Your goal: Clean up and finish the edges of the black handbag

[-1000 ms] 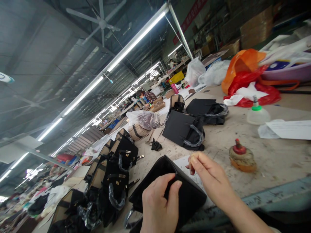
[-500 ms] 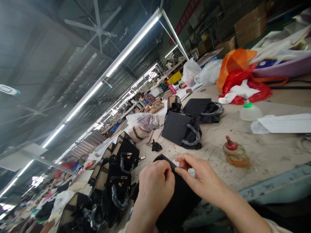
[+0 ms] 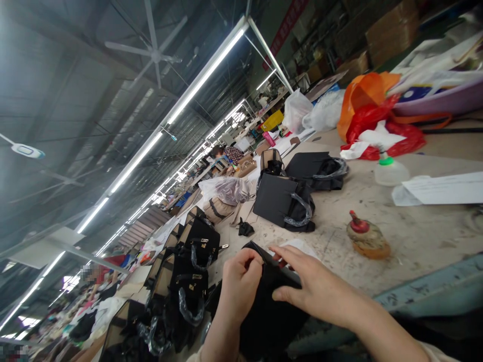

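Note:
A black bag panel (image 3: 269, 314) lies at the near edge of the worktable (image 3: 415, 246), right in front of me. My left hand (image 3: 239, 284) is curled into a pinch on the panel's upper left edge. My right hand (image 3: 313, 286) rests on the panel's upper right edge, fingers stretched along it and thumb pressed below. A white sheet (image 3: 298, 245) shows just beyond the panel.
A small round glue pot with a red top (image 3: 367, 237) stands to the right. Finished black handbags (image 3: 188, 281) crowd the left, more black bags (image 3: 287, 201) lie farther back. A clear bottle (image 3: 390, 171), papers (image 3: 441, 187), red and orange plastic bags (image 3: 373, 118) sit at right.
My right hand came down from holding something small above the table onto the panel's edge. My left hand shifted up the panel to pinch its top edge.

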`<state>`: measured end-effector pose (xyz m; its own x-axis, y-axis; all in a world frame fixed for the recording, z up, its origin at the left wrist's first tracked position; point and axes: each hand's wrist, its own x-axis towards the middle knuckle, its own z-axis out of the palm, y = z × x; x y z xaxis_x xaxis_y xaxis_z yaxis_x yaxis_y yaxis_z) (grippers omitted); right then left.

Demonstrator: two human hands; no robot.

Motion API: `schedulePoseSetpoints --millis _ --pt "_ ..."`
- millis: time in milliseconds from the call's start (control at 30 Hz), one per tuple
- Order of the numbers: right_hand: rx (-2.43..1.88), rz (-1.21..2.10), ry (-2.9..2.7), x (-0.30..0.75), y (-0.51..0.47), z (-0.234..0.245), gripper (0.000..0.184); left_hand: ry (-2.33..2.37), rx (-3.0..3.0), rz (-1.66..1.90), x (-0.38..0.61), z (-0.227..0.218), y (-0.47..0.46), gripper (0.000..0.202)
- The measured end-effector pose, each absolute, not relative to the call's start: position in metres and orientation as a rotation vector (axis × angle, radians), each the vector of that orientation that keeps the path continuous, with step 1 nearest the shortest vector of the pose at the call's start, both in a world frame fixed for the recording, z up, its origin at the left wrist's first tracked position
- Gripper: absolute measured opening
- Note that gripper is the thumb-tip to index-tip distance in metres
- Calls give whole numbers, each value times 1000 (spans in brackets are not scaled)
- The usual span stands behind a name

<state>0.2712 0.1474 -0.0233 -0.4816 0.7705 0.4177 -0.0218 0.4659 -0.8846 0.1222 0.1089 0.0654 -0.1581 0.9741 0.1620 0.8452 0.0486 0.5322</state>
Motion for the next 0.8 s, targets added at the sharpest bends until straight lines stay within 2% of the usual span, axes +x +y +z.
schedulePoseSetpoints --millis 167,267,367,567,800 --pt "-617 1121 -1853 265 150 -33 69 2015 1754 979 121 71 103 25" --pt "-605 1119 -1852 264 151 -36 67 2098 1904 875 121 72 97 27" --pt "-607 1112 -1864 262 152 -38 69 2136 2118 771 122 68 92 16" --pt "-636 1072 -1909 256 152 -44 71 2156 2540 690 122 58 92 18" --pt "-652 1044 -1928 256 152 -40 69 2302 2671 620 116 51 99 18"
